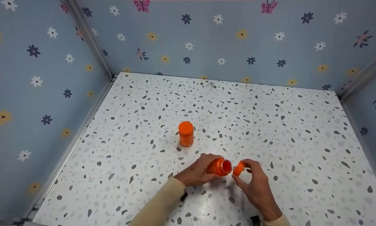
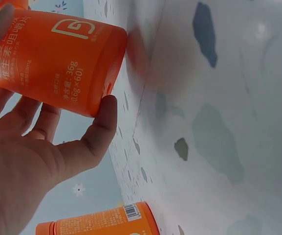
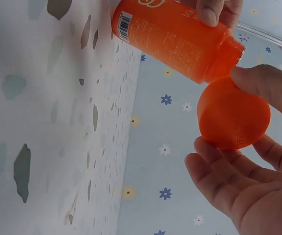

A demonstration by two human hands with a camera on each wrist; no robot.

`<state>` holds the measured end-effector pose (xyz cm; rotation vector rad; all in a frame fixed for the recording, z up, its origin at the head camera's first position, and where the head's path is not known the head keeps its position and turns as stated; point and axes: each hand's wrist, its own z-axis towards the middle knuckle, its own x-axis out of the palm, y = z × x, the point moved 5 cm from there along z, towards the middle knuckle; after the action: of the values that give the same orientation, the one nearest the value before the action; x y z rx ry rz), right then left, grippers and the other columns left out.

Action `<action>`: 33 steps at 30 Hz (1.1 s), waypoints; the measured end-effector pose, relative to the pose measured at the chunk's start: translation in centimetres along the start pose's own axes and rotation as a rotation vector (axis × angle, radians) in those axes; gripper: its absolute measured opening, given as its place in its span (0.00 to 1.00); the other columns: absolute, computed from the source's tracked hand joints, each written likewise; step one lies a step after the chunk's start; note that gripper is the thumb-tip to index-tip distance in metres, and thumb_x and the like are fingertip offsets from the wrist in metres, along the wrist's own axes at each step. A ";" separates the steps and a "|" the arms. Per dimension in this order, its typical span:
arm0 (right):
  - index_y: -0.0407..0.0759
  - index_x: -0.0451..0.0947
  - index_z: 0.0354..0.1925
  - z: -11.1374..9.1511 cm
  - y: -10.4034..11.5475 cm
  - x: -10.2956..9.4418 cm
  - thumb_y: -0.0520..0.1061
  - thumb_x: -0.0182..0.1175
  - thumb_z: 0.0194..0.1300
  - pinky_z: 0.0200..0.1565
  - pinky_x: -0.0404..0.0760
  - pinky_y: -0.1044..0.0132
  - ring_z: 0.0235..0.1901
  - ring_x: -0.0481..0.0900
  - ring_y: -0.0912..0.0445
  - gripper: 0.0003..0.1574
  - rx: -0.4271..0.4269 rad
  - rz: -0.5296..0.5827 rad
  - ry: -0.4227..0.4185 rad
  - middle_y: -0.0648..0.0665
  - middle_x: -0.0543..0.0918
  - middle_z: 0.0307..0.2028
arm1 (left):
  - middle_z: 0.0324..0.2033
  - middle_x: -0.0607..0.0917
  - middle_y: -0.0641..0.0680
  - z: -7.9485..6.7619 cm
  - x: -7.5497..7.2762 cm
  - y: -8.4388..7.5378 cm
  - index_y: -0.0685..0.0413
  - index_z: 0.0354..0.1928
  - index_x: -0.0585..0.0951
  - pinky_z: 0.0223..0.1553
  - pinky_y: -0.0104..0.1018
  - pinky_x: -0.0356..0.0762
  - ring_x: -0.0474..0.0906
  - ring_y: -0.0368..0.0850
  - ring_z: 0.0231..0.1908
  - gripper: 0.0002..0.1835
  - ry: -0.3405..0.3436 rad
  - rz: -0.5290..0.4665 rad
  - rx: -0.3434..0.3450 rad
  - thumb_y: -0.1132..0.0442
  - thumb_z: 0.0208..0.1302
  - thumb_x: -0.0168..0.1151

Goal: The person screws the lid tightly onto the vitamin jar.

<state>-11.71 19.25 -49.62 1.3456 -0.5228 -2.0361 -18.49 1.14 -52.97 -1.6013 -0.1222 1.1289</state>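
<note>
An orange bottle [image 1: 218, 167] without its cap is gripped by my left hand [image 1: 201, 170], its open mouth tilted to the right. Printed text and a net weight mark show on the bottle [image 2: 62, 58] in the left wrist view. Between thumb and fingers my right hand [image 1: 253, 183] pinches the round orange cap [image 1: 239, 169], just right of the mouth. In the right wrist view the cap [image 3: 234, 115] appears close by the bottle's threaded neck [image 3: 227, 58]. The bottle's inside looks reddish; its contents cannot be made out.
A second orange bottle [image 1: 186, 134], cap on, stands upright on the speckled white table [image 1: 269, 125], beyond my left hand. Blue flower-patterned panels [image 1: 206, 37] enclose the table at the back and both sides.
</note>
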 end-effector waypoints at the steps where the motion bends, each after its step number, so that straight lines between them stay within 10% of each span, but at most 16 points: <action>1: 0.34 0.72 0.52 0.0 0.0 0.0 0.29 0.79 0.43 0.45 0.84 0.51 0.45 0.79 0.50 0.39 -0.008 -0.008 0.005 0.41 0.79 0.45 | 0.57 0.78 0.49 0.0 0.0 0.0 0.48 0.66 0.72 0.57 0.38 0.73 0.70 0.43 0.55 0.32 0.003 -0.003 -0.003 0.60 0.61 0.72; 33: 0.37 0.77 0.58 0.8 1.4 0.7 0.34 0.77 0.50 0.49 0.83 0.54 0.49 0.81 0.50 0.36 -0.162 0.031 0.134 0.42 0.78 0.52 | 0.55 0.82 0.47 0.2 -0.1 -0.4 0.48 0.67 0.74 0.55 0.35 0.72 0.73 0.40 0.52 0.33 0.015 0.052 0.019 0.57 0.60 0.73</action>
<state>-12.21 17.71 -48.91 1.3562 -0.3105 -1.9039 -18.46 1.36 -52.57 -1.6035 -0.0600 1.1549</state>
